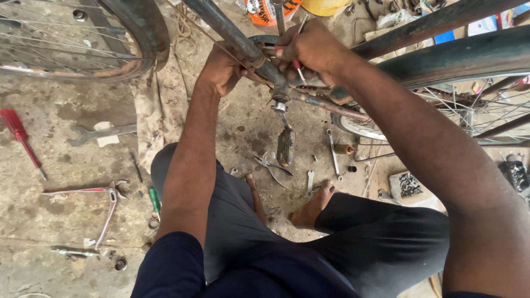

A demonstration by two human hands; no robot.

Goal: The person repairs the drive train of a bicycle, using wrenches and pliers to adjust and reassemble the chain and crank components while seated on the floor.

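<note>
A worn dark bicycle frame [232, 33] stands over me, its tubes meeting at the bottom bracket [280, 91]. My left hand [221, 69] wraps around the frame tube just left of the bracket. My right hand [309, 49] is closed on a red-handled tool [298, 65] held against the bracket area. A crank with a black pedal [285, 146] hangs down below the bracket. I am squatting, bare feet on the concrete floor.
Bicycle wheels stand at top left [72, 38] and at right [469, 83]. Tools lie about the floor: a red screwdriver [21, 140], a wrench [102, 132], large pliers [105, 207], spanners [333, 154], a green-handled screwdriver [155, 200], a box of small parts [409, 185].
</note>
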